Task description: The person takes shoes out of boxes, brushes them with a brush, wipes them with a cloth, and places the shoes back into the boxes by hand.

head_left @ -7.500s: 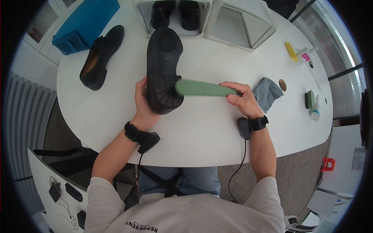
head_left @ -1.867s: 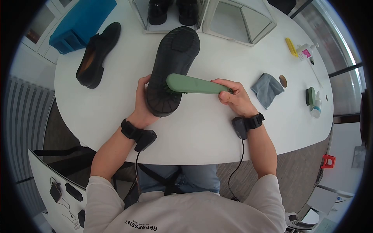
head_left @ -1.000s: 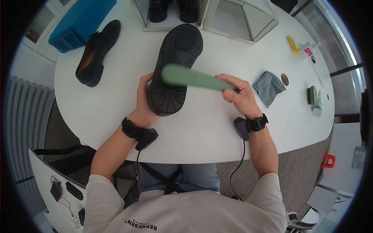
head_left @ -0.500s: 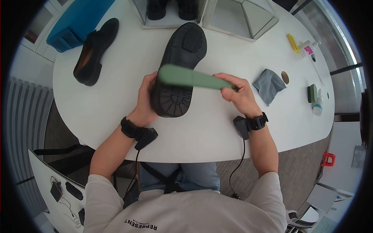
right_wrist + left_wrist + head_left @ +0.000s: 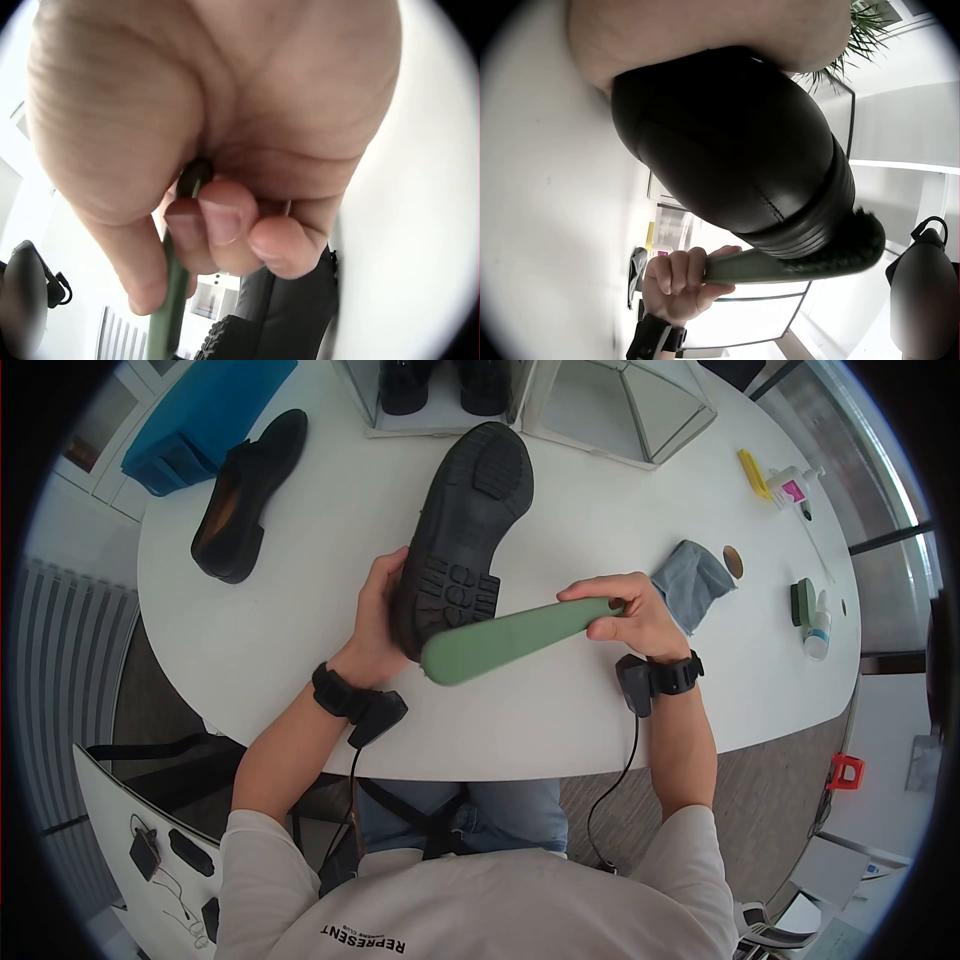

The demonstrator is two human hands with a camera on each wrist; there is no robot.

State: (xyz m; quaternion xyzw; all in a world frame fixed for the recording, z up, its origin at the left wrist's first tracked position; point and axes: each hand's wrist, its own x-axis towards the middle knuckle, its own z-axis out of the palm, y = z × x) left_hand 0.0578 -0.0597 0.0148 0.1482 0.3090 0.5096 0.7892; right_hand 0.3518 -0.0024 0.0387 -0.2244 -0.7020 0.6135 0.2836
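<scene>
My left hand [image 5: 375,625] holds a black leather shoe [image 5: 468,510] by its heel end, sole facing up and toe pointing away from me. In my right hand [image 5: 635,618] is the handle of a green brush [image 5: 510,640], its head over the back of the heel. Dark bristles [image 5: 859,229] meet the edge of the heel in the left wrist view. The right wrist view shows curled fingers [image 5: 225,225] and the thumb around the handle. A second black shoe [image 5: 250,495] lies at the left, opening upward.
A blue case [image 5: 205,425] stands at the back left. Clear-sided boxes [image 5: 615,410], one with black shoes [image 5: 405,388], are at the back. On the right lie a grey cloth [image 5: 690,582], another green brush [image 5: 803,603], a spray bottle [image 5: 818,632] and a white bottle [image 5: 790,490].
The brush has swung from the front part of the heel back toward me, to the heel's rear edge. My right hand shifted slightly right and nearer. Since earlier, the shoe's toe has turned right.
</scene>
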